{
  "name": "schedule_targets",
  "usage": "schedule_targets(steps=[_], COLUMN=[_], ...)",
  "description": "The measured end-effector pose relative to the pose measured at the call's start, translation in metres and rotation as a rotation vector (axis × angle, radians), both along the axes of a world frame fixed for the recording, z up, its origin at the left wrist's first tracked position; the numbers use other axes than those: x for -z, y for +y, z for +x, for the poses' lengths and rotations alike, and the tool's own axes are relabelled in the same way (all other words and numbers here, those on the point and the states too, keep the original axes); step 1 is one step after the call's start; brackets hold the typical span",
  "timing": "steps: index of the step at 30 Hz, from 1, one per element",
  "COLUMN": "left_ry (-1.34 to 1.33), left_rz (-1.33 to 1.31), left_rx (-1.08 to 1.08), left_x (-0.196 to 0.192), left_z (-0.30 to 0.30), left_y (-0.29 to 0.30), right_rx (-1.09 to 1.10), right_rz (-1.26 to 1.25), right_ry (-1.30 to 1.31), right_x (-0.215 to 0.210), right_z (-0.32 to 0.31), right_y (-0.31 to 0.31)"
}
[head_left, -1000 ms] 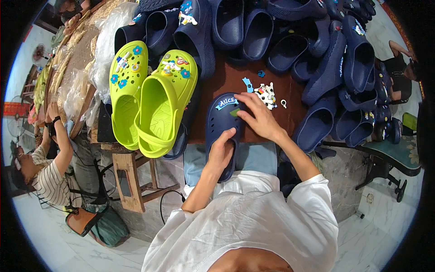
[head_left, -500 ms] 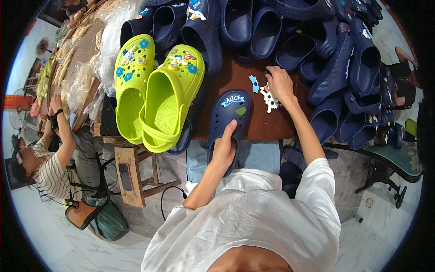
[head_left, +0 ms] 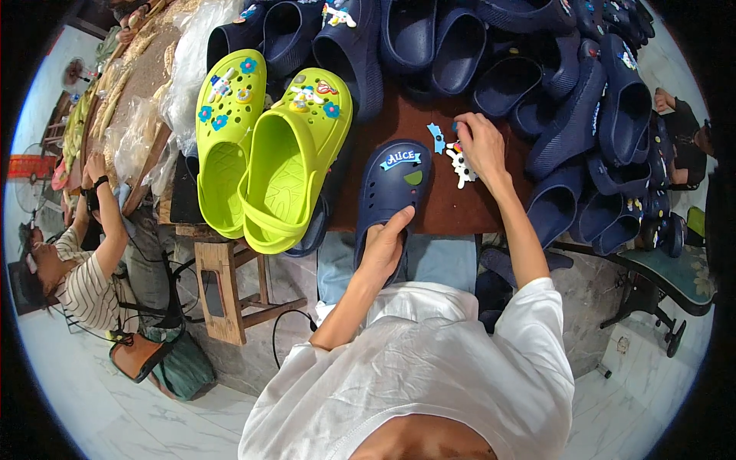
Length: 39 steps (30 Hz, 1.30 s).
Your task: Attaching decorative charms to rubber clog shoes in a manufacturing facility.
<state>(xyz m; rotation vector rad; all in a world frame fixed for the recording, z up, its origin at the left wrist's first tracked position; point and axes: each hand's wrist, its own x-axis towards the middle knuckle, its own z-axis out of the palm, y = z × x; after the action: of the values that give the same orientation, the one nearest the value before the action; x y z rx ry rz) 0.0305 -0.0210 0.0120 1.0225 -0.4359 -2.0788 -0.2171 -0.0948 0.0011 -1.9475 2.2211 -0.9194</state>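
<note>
My left hand point(head_left: 381, 247) grips a navy clog point(head_left: 392, 182), its thumb over the front of the opening and its other fingers hidden inside or beneath. On the clog's toe sit a light-blue banner-shaped charm point(head_left: 401, 159) and a green half-round charm point(head_left: 413, 178). Over the brown tabletop point(head_left: 445, 218), my right hand point(head_left: 483, 151) has its fingers bent together by a small pile of loose charms, a speck of blue at their tips. White cartoon-shaped charms point(head_left: 462, 168) lie partly under this hand. Just left of it is a blue charm point(head_left: 437, 138).
A lime-green pair of clogs point(head_left: 287, 165) with charms stands left of my work. Many navy clogs point(head_left: 571, 115) are heaped along the back and right. Clear plastic bags point(head_left: 188, 84) lie at the far left. A person point(head_left: 84, 268) sits to the left, beside a wooden stool point(head_left: 222, 287).
My left hand and the navy clog have shifted only slightly. My right hand stays at the loose charms, its fingers a little drawn in.
</note>
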Motion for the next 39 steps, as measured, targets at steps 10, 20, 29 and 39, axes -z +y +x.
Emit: schedule_targets(steps=[10, 20, 29, 39], left_ry=[-0.058, -0.049, -0.076, -0.081], left_rz=[-0.095, -0.114, -0.119, -0.14], left_rx=[-0.116, -0.122, -0.128, -0.15], left_x=[-0.007, 0.0, -0.002, 0.0], left_z=[-0.009, -0.009, -0.008, -0.012], left_y=[0.001, 0.003, 0.004, 0.005], right_rx=[-0.28, -0.302, -0.276, -0.265], right_rz=[0.341, 0.146, 0.078, 0.107], right_ry=[-1.099, -0.887, -0.713, -0.745], right_x=[-0.022, -0.025, -0.022, -0.026], right_z=[0.072, 0.084, 0.092, 0.097], right_y=[0.078, 0.084, 0.084, 0.083])
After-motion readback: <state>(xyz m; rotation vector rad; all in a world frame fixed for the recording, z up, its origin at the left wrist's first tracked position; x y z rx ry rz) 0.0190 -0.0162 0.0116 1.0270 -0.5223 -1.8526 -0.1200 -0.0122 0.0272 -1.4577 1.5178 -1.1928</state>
